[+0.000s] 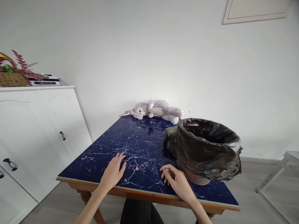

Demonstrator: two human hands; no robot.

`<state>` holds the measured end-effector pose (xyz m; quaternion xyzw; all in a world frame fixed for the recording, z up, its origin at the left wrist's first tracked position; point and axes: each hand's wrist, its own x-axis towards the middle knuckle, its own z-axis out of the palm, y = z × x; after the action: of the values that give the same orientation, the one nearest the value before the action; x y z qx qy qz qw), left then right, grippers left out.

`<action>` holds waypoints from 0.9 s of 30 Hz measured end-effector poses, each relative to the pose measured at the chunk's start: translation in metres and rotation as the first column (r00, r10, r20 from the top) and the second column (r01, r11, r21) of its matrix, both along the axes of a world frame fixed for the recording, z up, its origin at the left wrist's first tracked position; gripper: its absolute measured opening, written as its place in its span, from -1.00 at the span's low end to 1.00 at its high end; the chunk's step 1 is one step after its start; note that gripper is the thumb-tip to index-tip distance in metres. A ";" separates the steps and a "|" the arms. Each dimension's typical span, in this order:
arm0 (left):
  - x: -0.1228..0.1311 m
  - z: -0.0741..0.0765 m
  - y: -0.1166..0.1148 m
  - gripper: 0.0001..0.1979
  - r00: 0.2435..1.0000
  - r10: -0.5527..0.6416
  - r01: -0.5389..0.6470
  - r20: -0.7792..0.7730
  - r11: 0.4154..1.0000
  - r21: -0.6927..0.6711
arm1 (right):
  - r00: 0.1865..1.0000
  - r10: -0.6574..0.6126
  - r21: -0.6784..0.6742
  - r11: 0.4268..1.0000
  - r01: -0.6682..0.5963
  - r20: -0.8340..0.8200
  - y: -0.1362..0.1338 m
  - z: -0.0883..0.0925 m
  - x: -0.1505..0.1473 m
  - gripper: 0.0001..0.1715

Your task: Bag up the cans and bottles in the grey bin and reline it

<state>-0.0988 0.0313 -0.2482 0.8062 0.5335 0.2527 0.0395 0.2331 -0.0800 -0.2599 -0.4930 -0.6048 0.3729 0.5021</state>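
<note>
My left hand (113,172) lies flat on the dark blue marbled tabletop (137,146) near its front edge, fingers stretched out and empty. My right hand (175,181) rests on the tabletop too, fingers loosely curled with the tips touching the surface, holding nothing. It sits just left of a pink bin (193,177) lined with a black plastic bag (205,146) that folds over the rim. The bin stands on the right side of the table. A grey plush rabbit (153,110) lies on its side at the far edge, against the wall.
A white cabinet (35,137) with dark handles stands to the left. On top of it are a wicker basket (11,77) with red flowers and a flat device. A metal frame (277,183) stands on the floor at the right. The table has a wooden rim.
</note>
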 end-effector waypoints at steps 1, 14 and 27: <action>0.000 0.000 0.000 -0.49 1.000 0.003 -0.003 0.004 1.000 -0.002 | 1.000 0.000 0.000 1.000 0.000 0.000 0.000 0.000 0.000 -0.45; -0.003 -0.005 0.001 -0.53 0.997 0.003 -0.006 0.073 0.999 0.041 | 1.000 -0.014 0.010 1.000 0.014 0.004 0.004 -0.007 -0.002 -0.41; -0.004 -0.005 0.000 -0.47 0.999 0.032 -0.032 0.031 0.999 -0.005 | 1.000 -0.015 -0.007 1.000 0.015 0.003 0.000 -0.005 -0.002 -0.45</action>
<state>-0.1023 0.0314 -0.2530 0.7933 0.5464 0.2648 0.0457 0.2315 -0.0795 -0.2649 -0.4999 -0.6006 0.3707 0.5021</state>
